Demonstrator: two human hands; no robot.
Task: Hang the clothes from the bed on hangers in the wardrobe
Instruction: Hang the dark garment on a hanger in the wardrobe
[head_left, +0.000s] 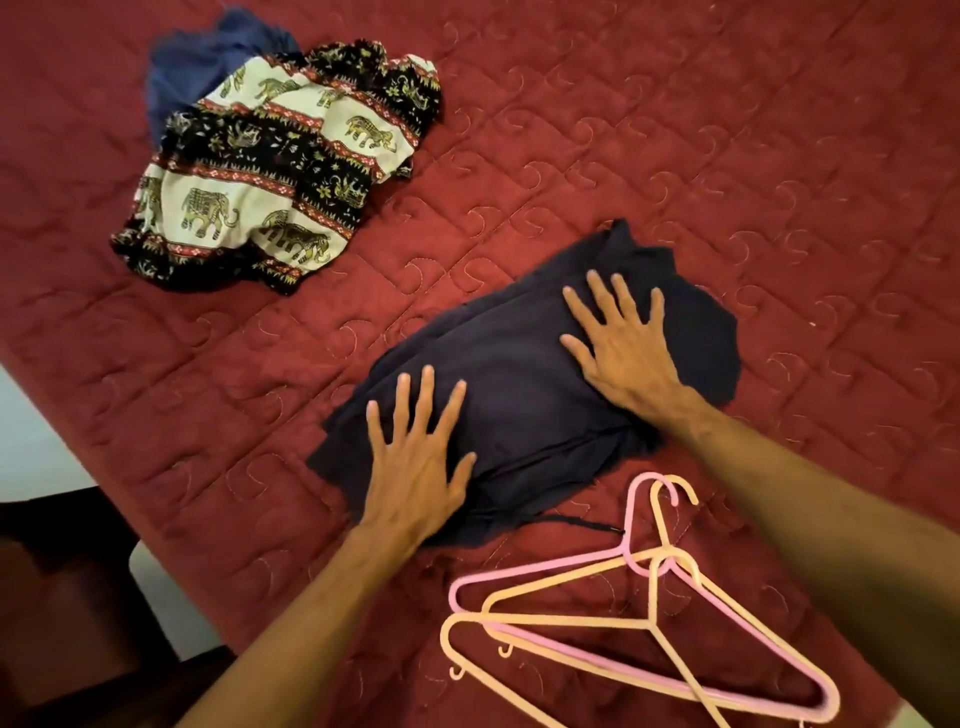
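A dark navy garment (524, 395) lies folded on the red quilted bed (675, 156). My left hand (415, 467) presses flat on its near left part, fingers spread. My right hand (621, 343) lies flat on its far right part, fingers spread too. Just in front of the garment rest a pink hanger (571, 564) and a peach hanger (576, 623), overlapping, hooks pointing toward the garment. An elephant-print garment (270, 176) sits crumpled at the far left, partly covering a blue garment (208, 57).
The bed's left edge runs diagonally from the left side down to the bottom. Beyond it a pale floor (36, 431) and dark wooden furniture (62, 597) show. The wardrobe is out of view.
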